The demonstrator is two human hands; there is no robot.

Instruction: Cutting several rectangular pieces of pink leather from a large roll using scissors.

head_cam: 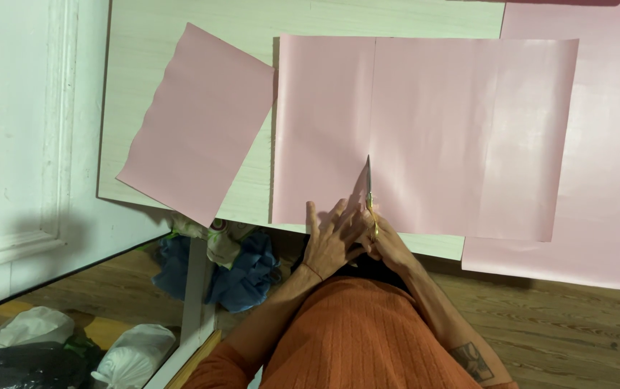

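Note:
A large pink paper sheet [461,130] lies flat on a pale wooden table [252,18], with a straight fold or cut line running down it left of centre. My right hand [389,241] grips scissors [369,189] with yellow handles, their blades pointing away from me along that line at the sheet's near edge. My left hand [330,238] rests with spread fingers on the near edge of the sheet, just left of the scissors. A separate smaller pink sheet [198,119] lies tilted at the table's left edge.
More pink paper [613,180] lies under the large sheet and hangs over the table's right side. A white panelled door [21,144] stands at left. Blue cloth [241,270], white bags [133,353] and a dark bag sit on the wooden floor under the table.

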